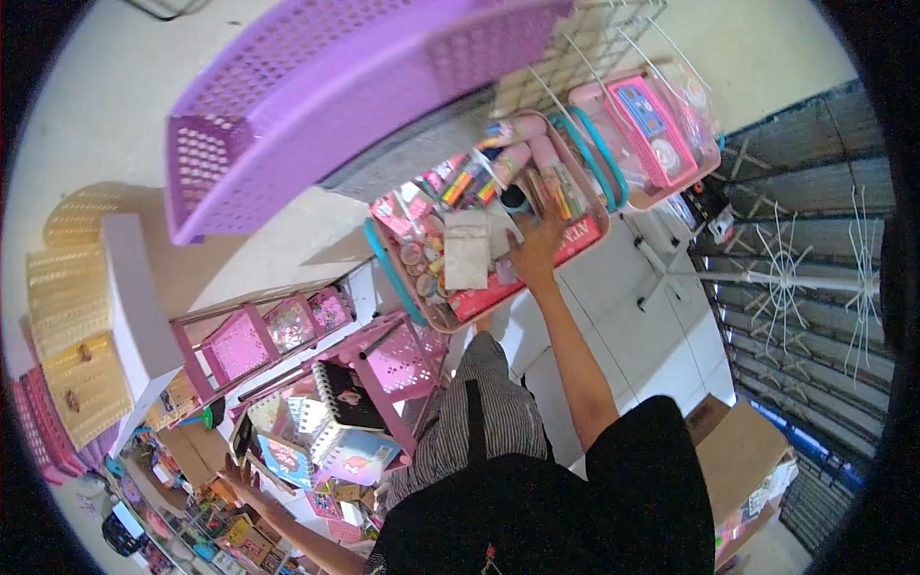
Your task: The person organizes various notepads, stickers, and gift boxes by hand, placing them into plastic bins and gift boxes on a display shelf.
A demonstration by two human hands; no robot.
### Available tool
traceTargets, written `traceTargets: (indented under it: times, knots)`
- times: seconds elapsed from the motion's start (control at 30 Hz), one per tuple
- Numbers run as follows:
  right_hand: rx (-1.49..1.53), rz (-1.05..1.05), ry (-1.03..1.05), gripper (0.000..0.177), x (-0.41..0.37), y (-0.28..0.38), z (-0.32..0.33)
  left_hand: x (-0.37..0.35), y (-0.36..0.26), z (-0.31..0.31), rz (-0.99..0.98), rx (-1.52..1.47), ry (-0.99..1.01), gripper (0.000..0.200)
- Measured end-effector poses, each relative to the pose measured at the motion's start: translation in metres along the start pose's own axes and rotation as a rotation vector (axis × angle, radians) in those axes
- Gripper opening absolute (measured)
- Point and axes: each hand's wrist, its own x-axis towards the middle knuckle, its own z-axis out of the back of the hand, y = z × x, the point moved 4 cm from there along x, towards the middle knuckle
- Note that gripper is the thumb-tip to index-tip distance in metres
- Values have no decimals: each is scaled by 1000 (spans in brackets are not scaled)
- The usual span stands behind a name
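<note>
My right hand (539, 244) reaches into a pink basket (439, 320) with teal handles. Its fingers are spread over the contents, beside a beige packet (467, 251) and a dark round item (515, 198). Under the wrist lies a red box marked "ATM" (578, 234). Pens, small round containers and pink cylinders (516, 163) fill the basket around it. Low on the left, my left hand (243, 482) has its fingers stretched out and holds nothing visible. It is near a pink rack holding spiral notebooks (343, 410).
A large purple perforated basket (355, 125) stands above, close to the camera. Another pink basket (652, 196) sits at the upper right. Wire racks (786, 278) are along the right wall, and a cardboard box (743, 455) is at the lower right. Assorted goods crowd the lower left.
</note>
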Motion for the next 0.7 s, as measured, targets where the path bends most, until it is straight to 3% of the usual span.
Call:
traceTargets:
  times: [0.07, 0.13, 0.23, 0.3, 0.33, 0.4, 0.43, 0.5, 0.53, 0.57, 0.7]
  knots:
    - [151, -11, -183, 35, 18, 19, 45, 4, 6, 9, -24, -24, 4, 63]
    - [628, 32, -387, 36, 39, 45, 107, 2, 7, 13, -50, -17, 46, 65]
    - [740, 205, -511, 41, 65, 103, 190, -18, -6, 6, -148, -18, 59, 65]
    - [690, 413, -542, 47, 79, 148, 226, -25, -9, 5, -97, -48, 29, 64]
    - [705, 440, -547, 47, 86, 160, 236, -24, -5, 6, -88, -59, 22, 63]
    - [431, 475, -428, 51, 104, 185, 243, -24, 4, 9, -72, -103, 15, 62]
    - [456, 508, -424, 51, 110, 188, 242, -24, 7, 11, -66, -132, 12, 62]
    - [688, 359, -112, 50, 131, 174, 222, -15, 25, 16, -18, -179, 48, 61]
    - [696, 267, -141, 47, 138, 165, 227, -13, 35, 19, 33, -210, 33, 58]
    - [727, 202, -90, 44, 141, 172, 216, -41, 18, 19, -130, -201, 47, 55]
    - [732, 219, -156, 33, 152, 162, 213, -41, 15, 14, 2, -267, 48, 53]
